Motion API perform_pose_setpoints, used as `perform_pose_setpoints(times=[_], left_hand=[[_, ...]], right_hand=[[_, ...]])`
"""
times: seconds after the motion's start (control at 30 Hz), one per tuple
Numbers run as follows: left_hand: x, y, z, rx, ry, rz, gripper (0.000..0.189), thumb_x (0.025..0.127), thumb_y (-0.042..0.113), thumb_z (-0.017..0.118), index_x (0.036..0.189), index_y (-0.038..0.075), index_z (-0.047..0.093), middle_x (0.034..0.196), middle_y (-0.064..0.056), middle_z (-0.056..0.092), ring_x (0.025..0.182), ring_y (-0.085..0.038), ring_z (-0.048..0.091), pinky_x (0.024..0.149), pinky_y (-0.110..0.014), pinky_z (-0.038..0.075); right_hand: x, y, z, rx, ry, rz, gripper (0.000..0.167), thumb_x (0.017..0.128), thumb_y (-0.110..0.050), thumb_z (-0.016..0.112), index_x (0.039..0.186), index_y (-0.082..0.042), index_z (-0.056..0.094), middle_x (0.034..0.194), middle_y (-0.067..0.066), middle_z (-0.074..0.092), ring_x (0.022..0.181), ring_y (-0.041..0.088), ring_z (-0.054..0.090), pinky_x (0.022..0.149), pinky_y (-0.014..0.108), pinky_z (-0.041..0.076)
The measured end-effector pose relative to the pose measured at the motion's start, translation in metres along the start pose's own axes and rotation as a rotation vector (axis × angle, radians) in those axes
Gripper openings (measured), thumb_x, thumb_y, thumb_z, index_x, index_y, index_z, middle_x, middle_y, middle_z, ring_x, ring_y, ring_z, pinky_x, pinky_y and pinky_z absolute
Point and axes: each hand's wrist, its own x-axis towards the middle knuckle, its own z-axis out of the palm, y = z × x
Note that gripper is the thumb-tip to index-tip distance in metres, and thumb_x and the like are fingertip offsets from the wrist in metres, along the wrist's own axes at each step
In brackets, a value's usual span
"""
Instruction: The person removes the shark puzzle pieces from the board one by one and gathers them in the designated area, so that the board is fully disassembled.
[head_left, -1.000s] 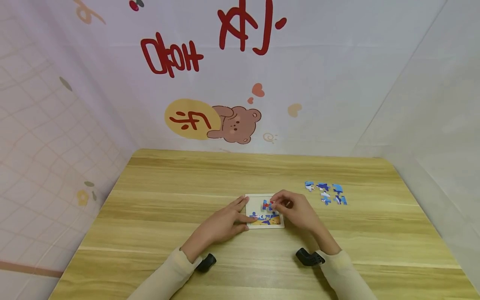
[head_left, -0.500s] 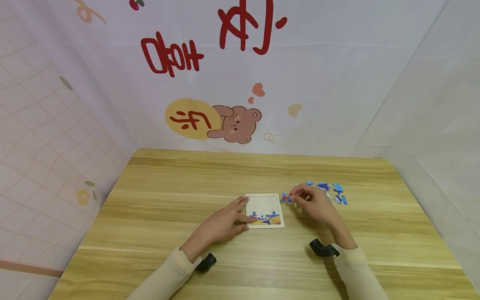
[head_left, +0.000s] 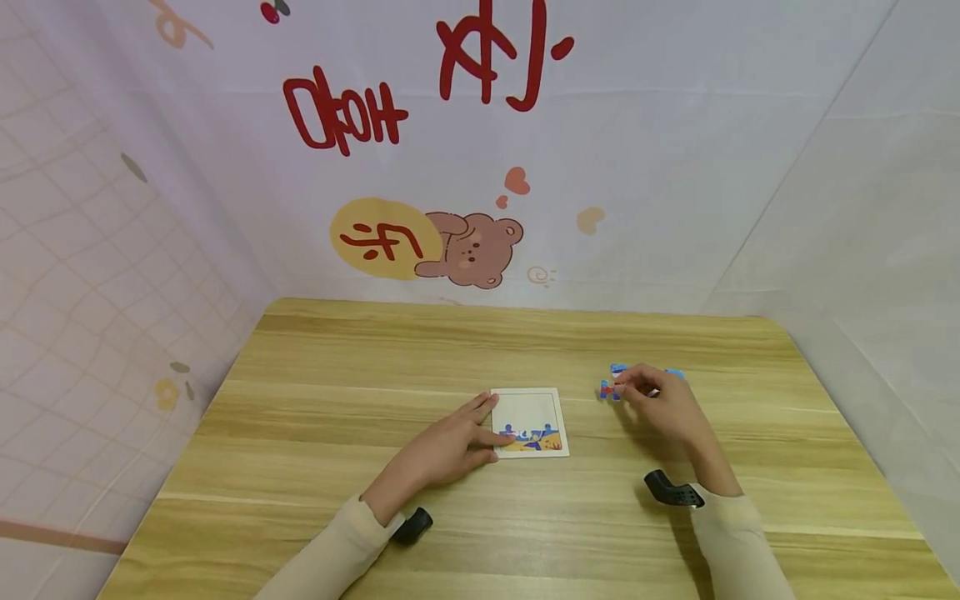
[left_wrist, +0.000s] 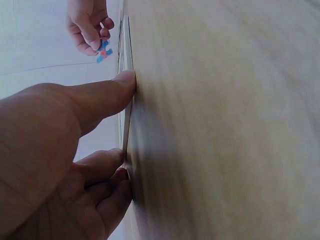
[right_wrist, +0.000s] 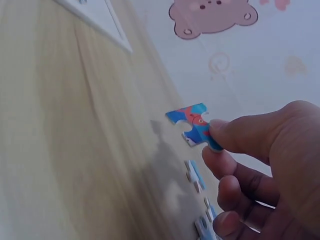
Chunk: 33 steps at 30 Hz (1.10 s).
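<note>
My right hand (head_left: pixel 667 408) pinches a blue and red jigsaw puzzle piece (right_wrist: pixel 192 122) between thumb and index finger. In the right wrist view the piece hangs above the table, near several loose puzzle pieces (right_wrist: pixel 194 175), which the hand partly hides in the head view. My left hand (head_left: pixel 446 446) lies at the left side of a white puzzle tray (head_left: pixel 528 408), fingers extended, with one fingertip over the fitted pieces. Its thumb touches the tray's edge in the left wrist view. Along the tray's near side lies a row of fitted blue and yellow pieces (head_left: pixel 551 440).
The wooden table (head_left: pixel 360 358) surrounds the tray. Behind it rises a white cloth wall (head_left: pixel 675 167) printed with a bear and red characters. A black wrist device (head_left: pixel 671 490) sits at the right cuff, another black device (head_left: pixel 414 527) at the left.
My right hand has carried the red and blue puzzle piece from over the tray rightward to the loose pieces, covering some of them. The left hand and tray have stayed put.
</note>
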Motion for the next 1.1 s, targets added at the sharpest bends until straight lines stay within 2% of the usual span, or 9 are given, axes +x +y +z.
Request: perform_pose_setpoints(times=[0.33, 0.6, 0.9, 1.1], left_hand=[[-0.001, 0.001, 0.000, -0.004, -0.008, -0.012, 0.038, 0.101, 0.031, 0.067, 0.139, 0.033, 0.065, 0.171, -0.008, 0.022, 0.161, -0.023, 0.015, 0.124, -0.048, 0.034], [-0.001, -0.002, 0.002, -0.007, -0.003, 0.001, 0.038, 0.100, 0.031, 0.068, 0.138, 0.032, 0.066, 0.171, -0.009, 0.023, 0.161, -0.024, 0.016, 0.123, -0.048, 0.035], [0.000, -0.002, 0.002, -0.017, -0.003, 0.000, 0.038, 0.101, 0.030, 0.067, 0.138, 0.031, 0.065, 0.171, -0.009, 0.023, 0.161, -0.024, 0.015, 0.124, -0.048, 0.034], [0.000, -0.002, 0.001, -0.011, -0.004, 0.002, 0.038, 0.101, 0.031, 0.067, 0.138, 0.031, 0.065, 0.171, -0.009, 0.022, 0.161, -0.025, 0.014, 0.123, -0.048, 0.035]], right_hand=[[-0.001, 0.008, -0.002, -0.116, 0.074, -0.024, 0.005, 0.096, -0.017, 0.073, 0.099, -0.018, 0.076, 0.073, -0.002, 0.063, 0.066, 0.007, 0.050, 0.055, 0.022, 0.041], [-0.001, 0.015, -0.001, -0.169, 0.108, -0.012, 0.010, 0.093, -0.022, 0.077, 0.098, -0.014, 0.081, 0.087, 0.006, 0.069, 0.075, 0.014, 0.054, 0.060, 0.024, 0.043], [0.000, 0.015, 0.000, -0.245, 0.143, -0.096, 0.007, 0.090, -0.016, 0.080, 0.095, -0.012, 0.082, 0.081, 0.005, 0.067, 0.073, 0.018, 0.054, 0.063, 0.028, 0.042], [-0.001, 0.013, -0.008, -0.271, 0.113, -0.065, 0.012, 0.088, -0.021, 0.082, 0.097, -0.012, 0.082, 0.086, 0.007, 0.070, 0.076, 0.020, 0.059, 0.067, 0.032, 0.044]])
